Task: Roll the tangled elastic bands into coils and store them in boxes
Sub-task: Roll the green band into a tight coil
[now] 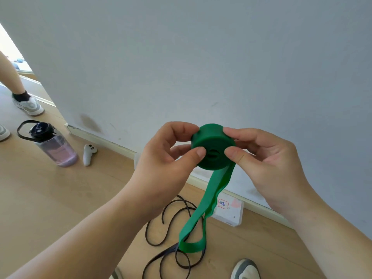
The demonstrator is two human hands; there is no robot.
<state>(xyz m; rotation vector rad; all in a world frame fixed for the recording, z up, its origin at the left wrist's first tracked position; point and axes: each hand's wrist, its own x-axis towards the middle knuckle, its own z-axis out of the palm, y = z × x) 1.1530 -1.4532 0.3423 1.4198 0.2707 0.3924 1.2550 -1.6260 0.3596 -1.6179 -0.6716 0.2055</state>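
Observation:
I hold a green elastic band rolled into a thick coil at chest height in front of the wall. My left hand pinches its left side with thumb on the face and fingers behind. My right hand pinches its right side the same way. The loose tail of the green band hangs down to the floor in a loop. A thin black elastic band lies tangled on the wooden floor beneath it. A white box with a red-framed label sits by the skirting board.
A clear bottle with a black lid stands on the floor at left, a white controller beside it. Another person's leg and shoe are at far left. My shoe shows at the bottom. The white wall is close ahead.

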